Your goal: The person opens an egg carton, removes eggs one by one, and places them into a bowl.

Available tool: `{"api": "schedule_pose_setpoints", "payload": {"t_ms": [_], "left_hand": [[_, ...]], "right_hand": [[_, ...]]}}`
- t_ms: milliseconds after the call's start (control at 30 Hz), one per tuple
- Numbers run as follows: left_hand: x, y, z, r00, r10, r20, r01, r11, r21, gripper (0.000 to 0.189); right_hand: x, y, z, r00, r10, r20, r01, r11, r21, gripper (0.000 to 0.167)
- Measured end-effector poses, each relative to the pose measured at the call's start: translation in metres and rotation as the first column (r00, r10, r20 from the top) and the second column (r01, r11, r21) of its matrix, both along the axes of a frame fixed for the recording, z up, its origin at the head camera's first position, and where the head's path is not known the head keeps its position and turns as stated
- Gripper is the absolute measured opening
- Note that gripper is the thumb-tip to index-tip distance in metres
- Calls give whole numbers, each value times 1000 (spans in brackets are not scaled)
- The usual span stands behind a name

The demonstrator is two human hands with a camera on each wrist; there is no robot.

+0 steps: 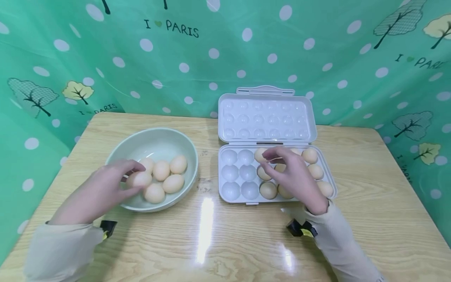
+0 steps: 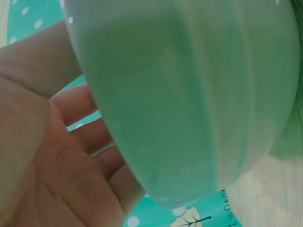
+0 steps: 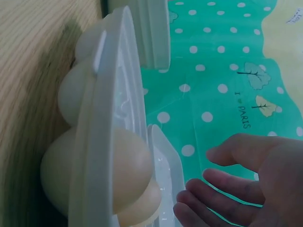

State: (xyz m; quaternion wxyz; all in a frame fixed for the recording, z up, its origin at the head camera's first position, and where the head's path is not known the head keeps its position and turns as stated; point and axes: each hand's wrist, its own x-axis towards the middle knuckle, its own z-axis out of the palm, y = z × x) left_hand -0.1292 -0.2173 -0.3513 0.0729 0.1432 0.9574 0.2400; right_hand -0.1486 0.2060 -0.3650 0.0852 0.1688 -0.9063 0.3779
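In the head view, my left hand (image 1: 109, 182) reaches over the rim of a pale green bowl (image 1: 155, 135). Its thumb and fingers are curled round a light brown egg (image 1: 140, 179). Several more eggs (image 1: 161, 170) lie in the bowl beside it. My right hand (image 1: 292, 172) is over the base of a white plastic egg carton (image 1: 224, 199), its fingertips right at an egg (image 1: 260, 155) seated in the back row. The right wrist view shows that hand's fingers loosely bent with nothing between them. Eggs fill the carton's right columns, partly hidden by the hand.
The carton's dimpled lid (image 1: 267, 117) stands open at the back, against a green dotted cloth (image 1: 211, 66). Carton and bowl stand apart on a wooden table (image 1: 169, 243). Two columns of hollow cups (image 1: 230, 172) show at the carton's left.
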Motion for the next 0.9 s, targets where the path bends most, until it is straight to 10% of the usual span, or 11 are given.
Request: {"api": "schedule_pose_setpoints", "payload": {"t_ms": [333, 900], "left_hand": [[2, -1, -2, 997, -35, -61, 32, 998, -49, 39], [-3, 9, -12, 997, -76, 32, 78, 995, -64, 37]], "right_hand": [[-6, 8, -3, 995, 16, 94, -24, 996, 89, 20], [-9, 12, -8, 984, 93, 155, -124, 972, 200, 15]]}}
